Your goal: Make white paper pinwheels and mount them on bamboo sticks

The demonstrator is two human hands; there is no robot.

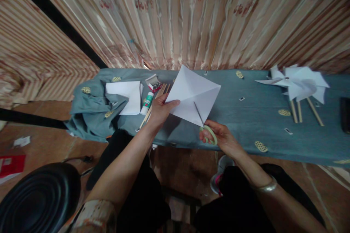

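Presently, the white paper sheet [188,91] is held over the front part of the worktop [232,111], tilted, with creases crossing near its middle. Taking the sheet's centre as the clock's centre, my left grip [161,110] is closed on its corner near nine o'clock, thumb pressed flat on the upper face. My right grip [217,134] is closed around the pale green handles of the scissors [210,136], at five o'clock. One blade shows on the upper face, running in from the lower corner towards the centre; I cannot tell where the other blade lies.

Close by at nine o'clock, a glue stick [147,103] lies on the cloth, wooden sticks [144,120] beside it and partly hidden by my left grip. An open small box [155,86] of metal pieces sits between nine and ten. Farther out at nine lies a stack of white paper [133,96].

Well apart at three o'clock, white paper pinwheels [303,83] overlap one another; three of their handles are visible, and a shiny fastener marks one hub. A dark object [346,114] is cut off by the view's edge beyond them. A pleated curtain [191,18] hangs at twelve; a round black stool [41,196] stands at eight.
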